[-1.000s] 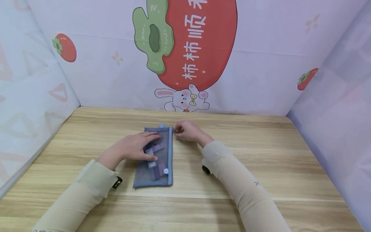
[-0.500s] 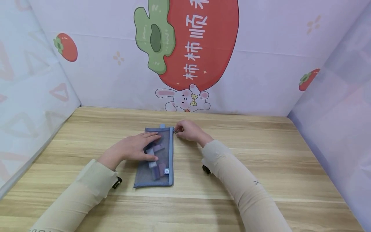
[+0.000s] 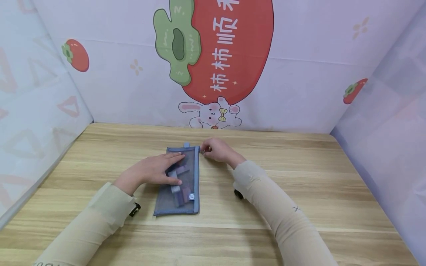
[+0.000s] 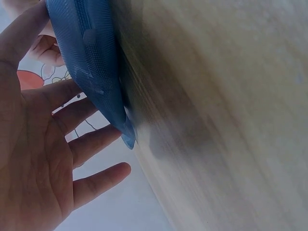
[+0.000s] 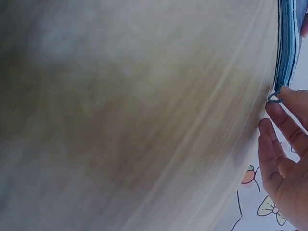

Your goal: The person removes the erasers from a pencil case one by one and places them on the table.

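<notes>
Fingers (image 4: 98, 142) of my L hand (image 3: 154, 169), spread wide & nearly straight w/ thumb apart, rest over the mesh pouch (image 3: 190, 177), which lies on the table (image 3: 233, 232) beneath them. Thumb & a finger of my R hand (image 3: 217, 150) pinch the zip pull (image 5: 274, 100) at the pouch's far R corner. Prob. reason for L placement: spread contact steadies the soft mesh, so a tug at the pull wouldn't drag the whole pouch. R pinch is narrow, prob. b/c the pull is small, & sits outside the edge, knuckles off the mesh.

Small blocks (image 3: 179, 198) show through the mesh btwn my L fingers & thumb, and nearside of that thumb; exact no. can't be told, part hidden.

Edges: zip strip (image 3: 196, 181) runs from R fingertips back toward me to the near hem, passing a pale label (image 3: 191, 196). Fabric tab (image 3: 186, 145) juts from the far edge, beyond L fingertips, just L of the R ones.

Room: wide tabletop to R of my R fingers & nearside of both hands; backdrop (image 3: 299, 81) rises beyond the table's rear edge, apart from my fingertips, limiting fwd reach only.
</notes>
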The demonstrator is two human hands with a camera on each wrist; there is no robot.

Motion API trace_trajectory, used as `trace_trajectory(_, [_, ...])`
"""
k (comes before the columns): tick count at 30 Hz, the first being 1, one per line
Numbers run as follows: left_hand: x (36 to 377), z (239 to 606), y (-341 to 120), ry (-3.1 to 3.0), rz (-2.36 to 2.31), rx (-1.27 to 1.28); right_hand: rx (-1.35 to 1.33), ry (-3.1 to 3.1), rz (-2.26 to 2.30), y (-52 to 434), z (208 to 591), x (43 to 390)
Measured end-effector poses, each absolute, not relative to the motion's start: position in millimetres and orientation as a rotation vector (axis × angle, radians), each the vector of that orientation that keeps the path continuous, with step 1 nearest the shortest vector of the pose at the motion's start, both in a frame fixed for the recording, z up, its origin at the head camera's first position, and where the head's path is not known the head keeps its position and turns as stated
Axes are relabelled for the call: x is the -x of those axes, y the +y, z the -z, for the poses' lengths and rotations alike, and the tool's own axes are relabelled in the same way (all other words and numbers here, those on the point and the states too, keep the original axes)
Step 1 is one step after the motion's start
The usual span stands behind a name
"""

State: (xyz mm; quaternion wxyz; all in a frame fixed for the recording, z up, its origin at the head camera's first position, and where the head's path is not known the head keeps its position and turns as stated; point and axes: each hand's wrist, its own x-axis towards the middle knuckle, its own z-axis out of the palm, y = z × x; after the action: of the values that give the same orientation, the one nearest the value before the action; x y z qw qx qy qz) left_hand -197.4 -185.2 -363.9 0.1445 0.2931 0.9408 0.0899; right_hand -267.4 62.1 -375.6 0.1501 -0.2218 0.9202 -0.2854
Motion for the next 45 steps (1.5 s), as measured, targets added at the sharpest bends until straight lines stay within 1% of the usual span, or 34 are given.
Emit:
trace_trajectory(19, [200, 362, -184, 2.701, -0.253, -0.834, 0.750, 2.640, 0.771, 66, 379, 270])
trace_trajectory(29, [200, 362, -184, 2.698, -0.239, -0.826, 0.899, 2.625, 0.716, 69, 378, 267])
trace_trajectory(45, [199, 360, -184, 2.695, -0.246, -0.826, 0.930, 2.535, 0.774, 75, 377, 261])
